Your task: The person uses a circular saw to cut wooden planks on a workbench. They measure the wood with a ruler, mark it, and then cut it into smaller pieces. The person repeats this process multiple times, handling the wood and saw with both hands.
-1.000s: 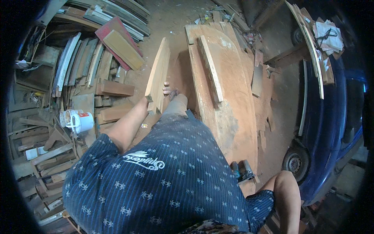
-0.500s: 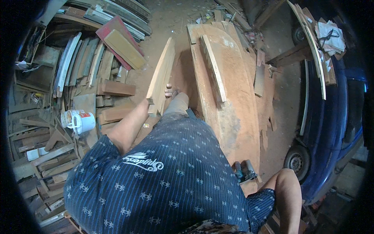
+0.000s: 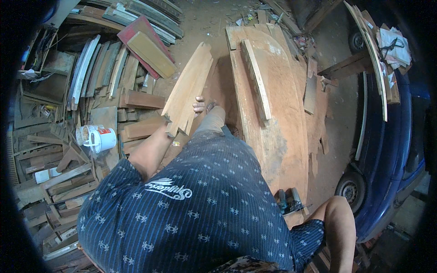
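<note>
My left hand (image 3: 198, 103) grips a pale wooden board (image 3: 189, 79), its fingers wrapped round the right edge and the rest hidden beneath it. The board is tilted, broad face showing, with a jagged outline at its near end. To its right a wide, dusty wooden sheet (image 3: 282, 150) carries a narrow plank (image 3: 256, 79). A dark teal power tool (image 3: 289, 200) sits toward that sheet's near end. My right forearm reaches down out of the picture at lower right; the hand is not in view.
Stacked timber offcuts (image 3: 98, 68) crowd the left, with red and tan boards (image 3: 148, 48) and a white bucket (image 3: 102, 139). A dark blue vehicle (image 3: 389, 168) lines the right. Above it are boards and papers (image 3: 391, 45). A dark beam (image 3: 343, 63) runs toward the wide sheet.
The board in my left hand has rolled from nearly edge-up to showing more of its broad face, its near end shifting left. The surroundings have shifted slightly rightward in the picture.
</note>
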A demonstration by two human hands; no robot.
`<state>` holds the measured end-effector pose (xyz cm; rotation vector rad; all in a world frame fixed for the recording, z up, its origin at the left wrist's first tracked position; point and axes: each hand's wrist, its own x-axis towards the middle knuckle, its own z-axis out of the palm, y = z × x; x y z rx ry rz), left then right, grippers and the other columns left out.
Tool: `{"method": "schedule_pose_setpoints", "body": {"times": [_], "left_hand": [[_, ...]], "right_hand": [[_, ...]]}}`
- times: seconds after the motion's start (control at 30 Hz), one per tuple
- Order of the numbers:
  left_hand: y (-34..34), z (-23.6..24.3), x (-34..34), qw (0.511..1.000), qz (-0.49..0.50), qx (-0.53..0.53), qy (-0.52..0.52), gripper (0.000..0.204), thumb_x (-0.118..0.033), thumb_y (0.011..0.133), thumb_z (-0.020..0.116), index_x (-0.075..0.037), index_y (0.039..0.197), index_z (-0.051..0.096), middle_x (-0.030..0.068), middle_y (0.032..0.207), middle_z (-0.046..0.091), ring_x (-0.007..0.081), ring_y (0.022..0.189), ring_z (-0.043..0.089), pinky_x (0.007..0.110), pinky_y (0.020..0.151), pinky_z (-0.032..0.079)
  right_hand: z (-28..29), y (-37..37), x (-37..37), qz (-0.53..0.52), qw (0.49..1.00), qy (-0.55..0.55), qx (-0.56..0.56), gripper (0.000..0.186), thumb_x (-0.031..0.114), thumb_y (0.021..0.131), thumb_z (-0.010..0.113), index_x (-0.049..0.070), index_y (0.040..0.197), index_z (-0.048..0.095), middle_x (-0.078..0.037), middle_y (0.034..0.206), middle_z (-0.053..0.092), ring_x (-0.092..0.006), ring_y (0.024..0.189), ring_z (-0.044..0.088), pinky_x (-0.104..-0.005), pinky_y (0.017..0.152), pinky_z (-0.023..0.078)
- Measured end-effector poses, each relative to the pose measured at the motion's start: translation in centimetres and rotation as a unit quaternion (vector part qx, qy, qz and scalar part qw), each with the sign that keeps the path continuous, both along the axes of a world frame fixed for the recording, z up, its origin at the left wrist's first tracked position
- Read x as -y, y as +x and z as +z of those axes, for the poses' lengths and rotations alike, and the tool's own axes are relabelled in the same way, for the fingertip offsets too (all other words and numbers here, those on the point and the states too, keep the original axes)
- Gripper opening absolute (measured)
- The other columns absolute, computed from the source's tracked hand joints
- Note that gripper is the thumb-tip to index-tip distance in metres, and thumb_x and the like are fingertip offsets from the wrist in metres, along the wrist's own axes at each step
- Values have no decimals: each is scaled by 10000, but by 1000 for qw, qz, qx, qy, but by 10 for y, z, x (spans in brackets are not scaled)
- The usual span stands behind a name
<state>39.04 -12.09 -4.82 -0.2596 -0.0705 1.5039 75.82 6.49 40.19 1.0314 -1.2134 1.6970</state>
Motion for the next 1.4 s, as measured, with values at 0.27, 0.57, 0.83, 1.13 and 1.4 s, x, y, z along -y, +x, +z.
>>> {"method": "schedule_pose_setpoints", "body": {"times": [0.27, 0.57, 0.83, 1.13, 1.4], "left_hand": [[-13, -4, -3, 999, -17, 8, -37, 251, -281, 1044, 497, -46, 1131, 491, 79, 837, 463, 246, 862, 516, 327, 814, 531], [-49, -78, -15, 788, 0, -403, -465, 606, -481, 926, 742, 21, 1249, 637, 169, 1182, 712, 283, 1017, 717, 449, 792, 626], [-126, -94, -1, 392, -90, -711, -576, 521, -228, 849, 786, 17, 1284, 635, 189, 1127, 738, 301, 991, 729, 414, 864, 568], [-196, -65, -87, 325, 104, -805, -485, 869, -384, 870, 747, -58, 1567, 342, 225, 1357, 627, 357, 1216, 628, 433, 1044, 487], [-6, -81, -161, 494, -85, -780, -374, 904, -481, 897, 742, 30, 1536, 358, 272, 1336, 623, 352, 1224, 633, 435, 1051, 494]], "right_hand": [[1, -8, -7, -4, 1000, 1, -8, 87, 128, 905, 580, 60, 855, 556, -50, 673, 562, -161, 438, 461, -313, 372, 386], [2, -24, -14, -7, 1000, -7, 1, 85, 135, 901, 578, 63, 857, 562, -41, 670, 556, -155, 439, 450, -308, 373, 373], [1, -37, -26, -16, 999, -16, 33, 85, 141, 898, 575, 66, 859, 567, -32, 668, 550, -149, 439, 440, -303, 374, 362], [19, -57, -22, -10, 999, -5, 36, 87, 149, 895, 572, 69, 861, 573, -23, 665, 543, -143, 440, 429, -298, 375, 349], [9, -38, -32, -49, 999, -10, 20, 89, 155, 892, 570, 72, 863, 579, -15, 663, 538, -138, 441, 419, -293, 376, 338]]}}
